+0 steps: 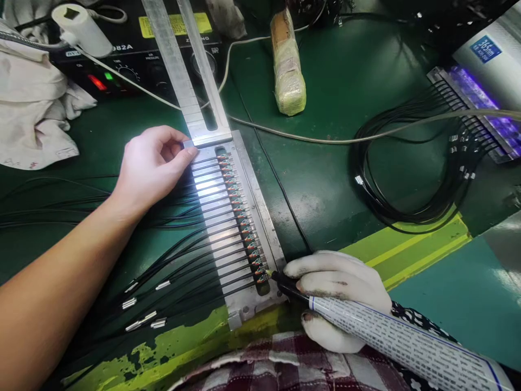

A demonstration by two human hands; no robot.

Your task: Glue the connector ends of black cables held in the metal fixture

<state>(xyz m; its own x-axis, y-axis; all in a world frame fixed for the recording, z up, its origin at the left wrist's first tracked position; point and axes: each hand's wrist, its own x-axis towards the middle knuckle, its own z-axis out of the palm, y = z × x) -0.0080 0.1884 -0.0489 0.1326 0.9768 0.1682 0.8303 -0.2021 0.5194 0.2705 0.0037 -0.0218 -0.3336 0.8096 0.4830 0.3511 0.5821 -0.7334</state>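
A flat metal fixture (260,190) lies at the centre, holding a row of black cables with small exposed ends along its slot. My bare left hand (157,157) pinches the fixture's upper left edge between thumb and fingers. A slotted metal bar (169,60) reaches away from the fixture's top end. My right hand (340,296), in a white glove with uncovered fingertips, grips a large white printed tube (386,331). The tube's black nozzle points left, its tip at the lowest cable ends. Loose black cables (179,250) run leftward, with silvery pieces on some.
A black control box (134,70) stands at the upper left beside white cloth (28,103). A wrapped block (288,70) lies at the top. To the right are coiled cables (362,190) and a purple-lit lamp (484,108). A thin hose (325,141) crosses the table.
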